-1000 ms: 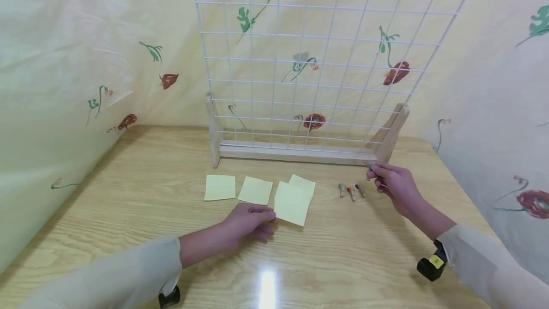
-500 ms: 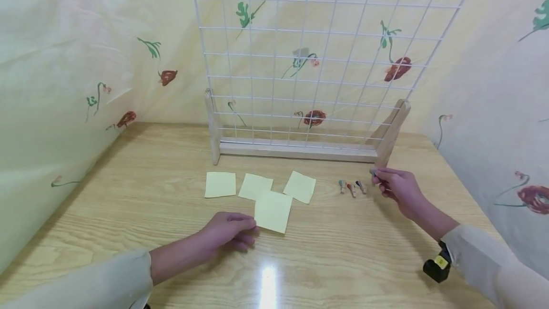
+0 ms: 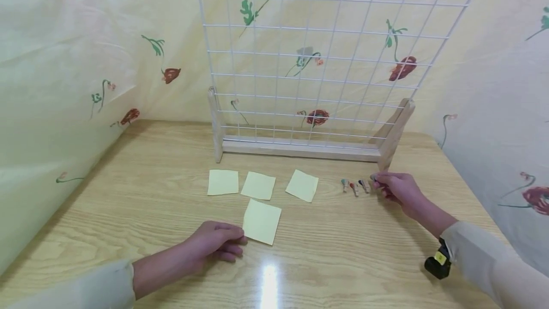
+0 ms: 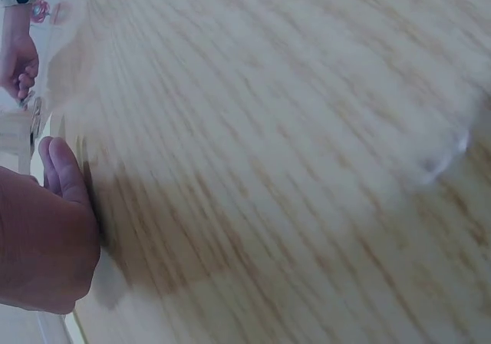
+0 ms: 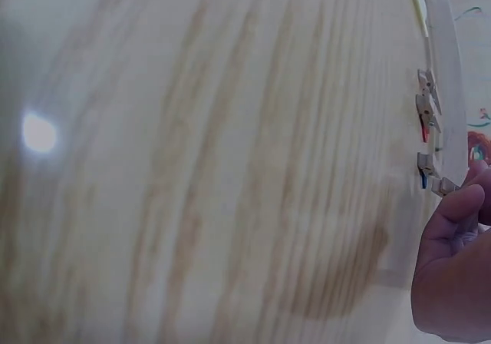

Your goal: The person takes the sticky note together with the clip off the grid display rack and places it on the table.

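Note:
My left hand (image 3: pixel 214 242) pinches the left edge of a pale yellow sticky note (image 3: pixel 262 221) between thumb and fingers, low over the table. Behind this note, three more yellow notes lie in a row: one at the left (image 3: pixel 223 182), one in the middle (image 3: pixel 258 186) and one at the right (image 3: pixel 302 186). On the right side, my right hand (image 3: pixel 401 190) pinches a small wooden clothespin (image 5: pixel 445 185), mostly covered by the fingers. Just left of that hand lie three little clothespins with coloured tops: a green one (image 3: pixel 345 185), a red one (image 3: pixel 354 189) and a dark blue one (image 3: pixel 364 186).
A white wire grid (image 3: pixel 280 53) stands at the back in a wooden stand (image 3: pixel 300 150). Flower-patterned cloth (image 3: pixel 171 23) hangs behind and on both sides of the wood-grain table (image 3: pixel 141 194). A black wrist camera (image 3: pixel 437 265) sits below the right sleeve.
My left hand has drawn its note left and toward me, off the rightmost note, which now lies fully uncovered. My right hand has come slightly lower, with the clothespin still pinched.

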`<state>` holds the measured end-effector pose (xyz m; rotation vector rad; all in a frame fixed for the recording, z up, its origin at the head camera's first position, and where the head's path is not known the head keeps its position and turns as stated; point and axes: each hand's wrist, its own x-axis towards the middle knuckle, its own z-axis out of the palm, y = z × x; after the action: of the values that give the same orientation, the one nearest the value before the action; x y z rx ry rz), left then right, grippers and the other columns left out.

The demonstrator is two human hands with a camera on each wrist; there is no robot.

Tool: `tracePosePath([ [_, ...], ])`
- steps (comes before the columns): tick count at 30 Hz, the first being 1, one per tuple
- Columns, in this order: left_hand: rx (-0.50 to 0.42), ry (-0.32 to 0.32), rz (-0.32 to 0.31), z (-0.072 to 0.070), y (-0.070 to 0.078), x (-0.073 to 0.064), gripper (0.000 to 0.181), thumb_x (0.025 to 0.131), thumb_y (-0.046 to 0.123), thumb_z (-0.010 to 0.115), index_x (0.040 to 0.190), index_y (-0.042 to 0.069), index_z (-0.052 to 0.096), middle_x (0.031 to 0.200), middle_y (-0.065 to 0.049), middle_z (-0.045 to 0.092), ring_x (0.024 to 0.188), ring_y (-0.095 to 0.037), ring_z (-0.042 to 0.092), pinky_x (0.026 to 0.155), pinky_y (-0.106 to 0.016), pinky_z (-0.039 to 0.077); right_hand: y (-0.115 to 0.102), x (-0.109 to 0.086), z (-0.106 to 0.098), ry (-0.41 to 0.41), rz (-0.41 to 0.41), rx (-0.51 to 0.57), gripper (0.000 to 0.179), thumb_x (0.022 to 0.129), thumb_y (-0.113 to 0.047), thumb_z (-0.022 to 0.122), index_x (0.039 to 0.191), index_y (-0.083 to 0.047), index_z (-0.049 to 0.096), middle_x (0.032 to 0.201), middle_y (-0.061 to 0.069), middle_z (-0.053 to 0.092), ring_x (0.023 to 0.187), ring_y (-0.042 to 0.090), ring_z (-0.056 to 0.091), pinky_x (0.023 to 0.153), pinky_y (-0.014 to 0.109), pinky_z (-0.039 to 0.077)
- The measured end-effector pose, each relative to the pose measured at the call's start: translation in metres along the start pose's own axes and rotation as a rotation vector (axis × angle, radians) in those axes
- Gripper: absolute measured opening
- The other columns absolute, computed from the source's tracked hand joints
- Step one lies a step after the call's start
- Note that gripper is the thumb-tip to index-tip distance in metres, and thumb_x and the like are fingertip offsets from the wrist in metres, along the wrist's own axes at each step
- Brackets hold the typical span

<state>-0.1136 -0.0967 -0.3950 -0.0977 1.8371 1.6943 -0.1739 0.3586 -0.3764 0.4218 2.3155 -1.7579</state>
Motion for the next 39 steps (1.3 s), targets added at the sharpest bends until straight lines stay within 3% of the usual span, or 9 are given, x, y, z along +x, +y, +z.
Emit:
tracePosePath([
  [6,-0.009,-0.013,-0.008,0.0,0.0,-0.002,0.037,0.091,0.019,0.065,0.115,-0.009,0.061,0.091,-0.002,0.072,0.073,-0.01,0.067,0.07,-0.027,0.059,0.005,0.004,0.0,-0.001,0.008,-0.072,0.032,0.1,-0.019,0.047,0.121,0.004,0.054,0.076,-0.012,0.063,0.062,0.003,0.051,0.055,0.021,0.044],
  [12,-0.01,-0.006,-0.009,0.001,-0.001,-0.001,0.035,0.091,0.018,0.065,0.114,-0.009,0.062,0.09,-0.002,0.072,0.072,-0.01,0.067,0.069,-0.027,0.059,0.007,0.003,0.0,-0.016,0.028,-0.106,0.046,0.102,-0.023,0.044,0.133,0.011,0.044,0.077,-0.013,0.061,0.063,0.004,0.05,0.056,0.021,0.044],
  [21,-0.011,0.005,-0.019,0.0,-0.001,-0.001,0.033,0.091,0.016,0.064,0.113,-0.009,0.062,0.09,-0.003,0.072,0.071,-0.01,0.067,0.068,-0.026,0.059,0.008,0.004,0.001,-0.017,0.046,-0.103,0.045,0.102,-0.025,0.046,0.132,0.009,0.045,0.076,-0.013,0.061,0.063,0.004,0.049,0.055,0.02,0.044],
  [29,-0.047,0.02,-0.02,0.0,-0.001,-0.002,0.037,0.092,0.015,0.064,0.119,-0.007,0.054,0.094,-0.009,0.068,0.072,-0.014,0.067,0.069,-0.029,0.059,0.008,0.006,0.0,-0.025,0.066,-0.066,0.051,0.102,-0.022,0.045,0.141,0.008,0.038,0.077,-0.012,0.063,0.063,0.003,0.049,0.054,0.018,0.044],
  [39,-0.056,0.065,-0.015,0.002,0.012,0.002,0.036,0.092,0.018,0.063,0.119,-0.004,0.054,0.096,-0.012,0.068,0.072,-0.017,0.067,0.069,-0.032,0.059,0.008,0.005,-0.001,-0.019,0.053,-0.016,0.054,0.101,-0.025,0.049,0.143,0.007,0.036,0.078,-0.012,0.067,0.063,0.003,0.051,0.056,0.018,0.047],
])
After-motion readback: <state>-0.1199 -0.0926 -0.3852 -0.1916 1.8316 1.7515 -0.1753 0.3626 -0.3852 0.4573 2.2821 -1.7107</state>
